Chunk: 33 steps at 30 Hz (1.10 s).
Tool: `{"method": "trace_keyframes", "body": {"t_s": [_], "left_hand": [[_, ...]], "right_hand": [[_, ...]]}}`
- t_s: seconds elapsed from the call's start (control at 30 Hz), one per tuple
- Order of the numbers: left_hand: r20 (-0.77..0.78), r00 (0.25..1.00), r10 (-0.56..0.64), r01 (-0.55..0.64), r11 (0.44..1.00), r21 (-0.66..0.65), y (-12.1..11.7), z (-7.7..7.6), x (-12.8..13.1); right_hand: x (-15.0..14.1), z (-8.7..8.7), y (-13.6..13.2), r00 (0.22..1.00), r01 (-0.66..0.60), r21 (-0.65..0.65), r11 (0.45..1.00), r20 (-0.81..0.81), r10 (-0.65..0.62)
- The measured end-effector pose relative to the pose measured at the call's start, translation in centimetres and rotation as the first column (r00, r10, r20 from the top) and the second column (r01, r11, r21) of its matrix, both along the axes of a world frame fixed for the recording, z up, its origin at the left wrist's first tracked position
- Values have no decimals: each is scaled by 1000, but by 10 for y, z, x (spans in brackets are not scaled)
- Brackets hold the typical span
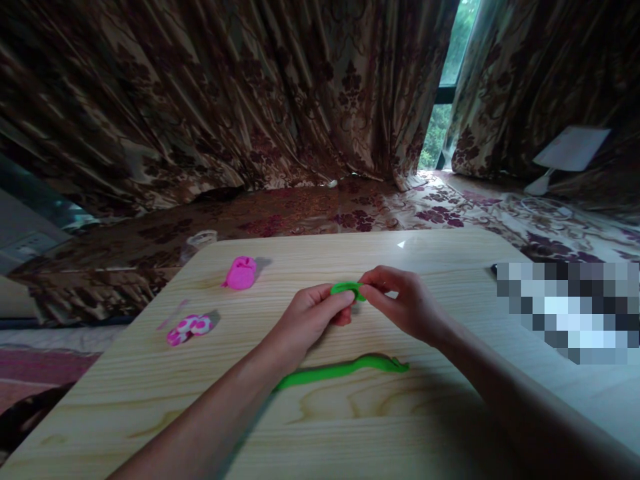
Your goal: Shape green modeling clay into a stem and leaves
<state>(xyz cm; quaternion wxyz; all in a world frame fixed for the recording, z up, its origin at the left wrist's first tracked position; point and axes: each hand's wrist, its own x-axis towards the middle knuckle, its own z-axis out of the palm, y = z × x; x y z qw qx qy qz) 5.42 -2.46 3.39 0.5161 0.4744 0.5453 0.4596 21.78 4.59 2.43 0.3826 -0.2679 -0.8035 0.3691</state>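
Above the middle of the table, my left hand (323,307) pinches a small, soft green piece (344,287), with the thumb on top of it. The piece looks rounded and curled, perhaps of modelling clay. At its right end the fingertips of my right hand (395,297) are closed on it too. Nearer to me, a long green strip (345,369) of similar look lies on the table, its right end wrinkled. My left forearm hides the strip's left end.
On the light wooden table (360,427), a bright pink lump (242,273) lies at the back left. Closer in are white pieces with pink spots (190,327). A pixelated object (570,313) is at the right. Behind stand a clear container (200,241) and a white lamp (573,148).
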Motion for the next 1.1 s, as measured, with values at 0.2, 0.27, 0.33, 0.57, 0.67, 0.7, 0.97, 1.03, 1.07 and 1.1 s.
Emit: {"method": "trace_keyframes", "body": {"t_s": [0.2, 0.27, 0.33, 0.57, 0.67, 0.7, 0.97, 1.03, 1.07, 1.1], "left_hand": [[-18, 1000, -6, 7, 999, 36, 0, -3, 1], [-36, 999, -13, 15, 999, 43, 0, -3, 0], [-59, 998, -22, 25, 999, 34, 0, -3, -1], [-91, 996, -4, 7, 999, 35, -1, -2, 0], [-90, 996, -1, 5, 999, 38, -2, -2, 1], [-89, 996, -4, 7, 999, 32, -2, -1, 1], [-24, 999, -43, 42, 999, -5, -1, -1, -1], [-15, 999, -41, 41, 999, -9, 0, -2, -1], [-6, 999, -37, 37, 999, -11, 0, -2, -1], [3, 999, -32, 32, 999, -14, 0, -2, 0]], "right_hand": [[-2, 2, -4, 999, -39, 38, 998, -11, 40], [-1, 2, -4, 999, -39, 60, 997, -11, 40], [-1, 2, -3, 1000, -22, 103, 994, -6, 22], [0, 3, -2, 999, -34, 163, 986, 0, 35], [0, 4, -3, 998, -57, 155, 986, 16, 55], [0, 4, -2, 998, -60, 162, 985, 22, 57], [1, -1, 1, 997, -40, 305, 952, 81, 16], [3, 1, 2, 992, -55, 369, 928, 128, 8], [3, 1, 2, 988, -64, 403, 913, 157, 0], [4, 2, 2, 982, -77, 430, 899, 188, -6]]}}
